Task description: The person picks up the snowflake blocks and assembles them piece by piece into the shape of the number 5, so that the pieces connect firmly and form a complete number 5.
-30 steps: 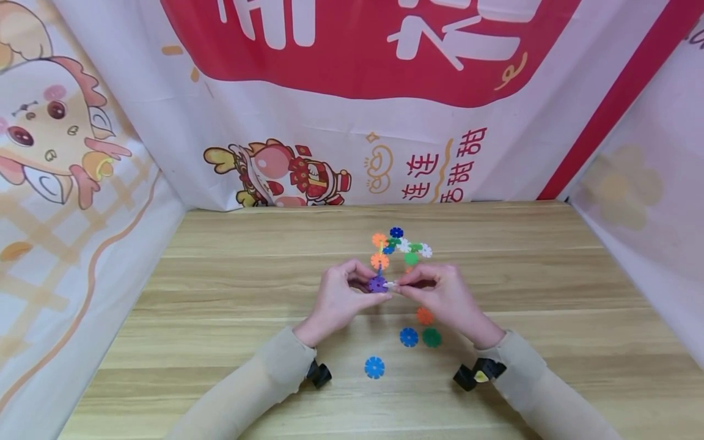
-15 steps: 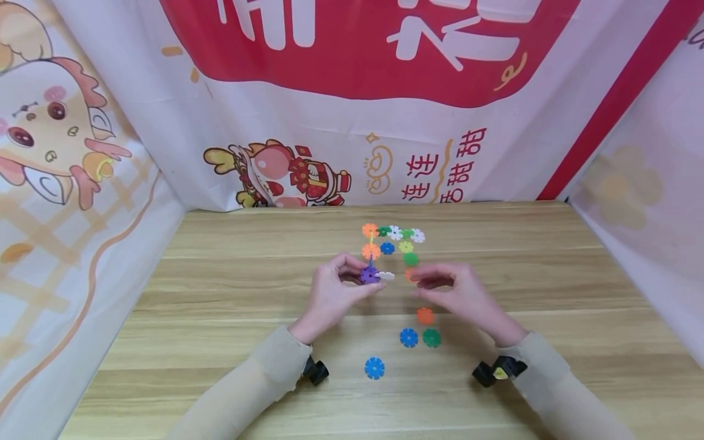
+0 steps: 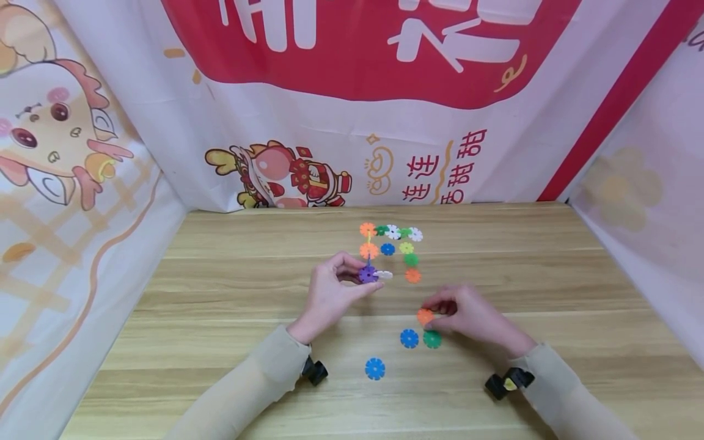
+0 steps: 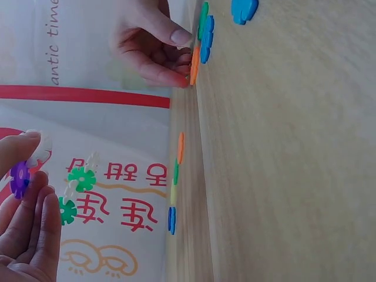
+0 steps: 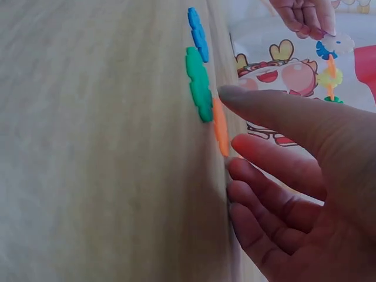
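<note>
My left hand (image 3: 330,293) pinches a purple snowflake disc (image 3: 368,274) between thumb and fingers, raised over the table. A white disc (image 3: 383,275) juts from its right side. A linked chain runs up from it through an orange disc (image 3: 369,250) and a second orange disc (image 3: 367,229), then right through green and white discs (image 3: 393,231). My right hand (image 3: 473,318) is low at a loose orange disc (image 3: 425,316) lying on the table. In the right wrist view its thumb and index finger (image 5: 276,158) are spread apart at that disc's edge.
Loose discs lie on the wooden table (image 3: 220,342): a blue one (image 3: 409,338) and a green one (image 3: 432,339) near my right hand, another blue one (image 3: 375,368) nearer me. Farther back lie blue (image 3: 387,249), yellow (image 3: 406,247), green (image 3: 410,260) and orange (image 3: 413,275) discs. Printed cloth encloses the table.
My right hand let go of the white disc, which stays joined to the purple one, and moved right and nearer to the loose orange disc. My left hand shifted slightly left with the chain.
</note>
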The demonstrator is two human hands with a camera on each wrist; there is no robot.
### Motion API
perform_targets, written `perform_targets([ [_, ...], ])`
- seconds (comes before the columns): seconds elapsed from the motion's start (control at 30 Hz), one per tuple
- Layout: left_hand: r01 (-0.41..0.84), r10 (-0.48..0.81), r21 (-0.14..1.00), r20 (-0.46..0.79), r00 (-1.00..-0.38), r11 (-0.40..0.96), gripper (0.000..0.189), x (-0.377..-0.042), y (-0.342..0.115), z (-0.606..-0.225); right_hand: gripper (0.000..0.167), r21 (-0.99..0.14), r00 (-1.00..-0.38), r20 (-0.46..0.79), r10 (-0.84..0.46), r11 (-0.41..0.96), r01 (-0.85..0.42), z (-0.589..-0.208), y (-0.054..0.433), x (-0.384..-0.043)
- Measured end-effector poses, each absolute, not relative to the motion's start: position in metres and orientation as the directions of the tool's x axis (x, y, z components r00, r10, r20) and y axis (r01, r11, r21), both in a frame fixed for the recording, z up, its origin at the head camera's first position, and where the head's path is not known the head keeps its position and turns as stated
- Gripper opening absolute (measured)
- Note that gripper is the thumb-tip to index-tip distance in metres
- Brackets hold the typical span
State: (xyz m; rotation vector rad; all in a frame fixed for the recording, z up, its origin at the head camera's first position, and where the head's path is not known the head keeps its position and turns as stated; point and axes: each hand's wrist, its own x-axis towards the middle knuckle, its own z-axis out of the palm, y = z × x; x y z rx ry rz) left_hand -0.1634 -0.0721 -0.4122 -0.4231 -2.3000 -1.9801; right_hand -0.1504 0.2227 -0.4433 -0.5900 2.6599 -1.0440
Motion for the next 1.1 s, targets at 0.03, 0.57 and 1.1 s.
perform_targets([
  [0.03,0.259,0.157,0.958,0.238,-0.958,0.127,0.036,-0.164,-0.072,-0.412,0.030,-0.688,-0.895,-0.060,-0.443,0.668,-0.284,-0.444,0.223,-0.150],
  [0.57,0.247,0.164,0.959,0.223,-0.961,0.139,0.037,-0.163,-0.073,-0.413,0.019,-0.739,-0.917,-0.114,-0.383,0.650,-0.180,-0.444,0.216,-0.149],
  [1.1,0.278,0.178,0.952,0.254,-0.951,0.129,0.037,-0.163,-0.072,-0.414,0.016,-0.870,-0.957,0.004,-0.289,0.471,-0.146,-0.416,0.199,-0.155],
])
